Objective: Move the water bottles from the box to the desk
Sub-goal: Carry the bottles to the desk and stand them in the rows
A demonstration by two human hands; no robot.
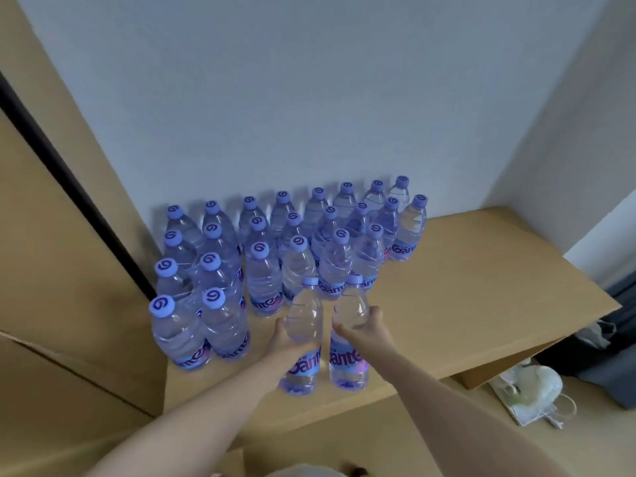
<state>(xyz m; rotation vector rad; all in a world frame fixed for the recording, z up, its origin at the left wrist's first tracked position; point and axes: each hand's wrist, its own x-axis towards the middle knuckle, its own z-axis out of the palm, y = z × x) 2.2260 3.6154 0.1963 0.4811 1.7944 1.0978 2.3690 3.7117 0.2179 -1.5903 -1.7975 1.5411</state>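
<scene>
You have two water bottles in hand, one per grip. Your left hand [287, 340] wraps the middle of the left bottle [304, 339], fingers curled round its clear body just above the blue label. Your right hand [366, 330] holds the right bottle [349, 342] the same way, thumb and fingers closed round its shoulder. Both bottles stand upright with their purple caps on, side by side and close together, their bases at the front of the counter [464, 304]; whether the bases rest fully on the surface you cannot tell.

Just beyond them stands the cluster of bottles [275, 249] already on the counter, all upright and capped, packed in rough rows running back to the white wall [309, 98]. The nearest row sits just behind the two you hold; two more bottles stand at the front left, beside your left hand.

The counter is a light wood top set into a corner. To its left rises a tan panel with a dark edge strip [69, 173]. At lower right, on the floor past the counter's edge, lies a white bag [530, 390] with a cord beside it.
</scene>
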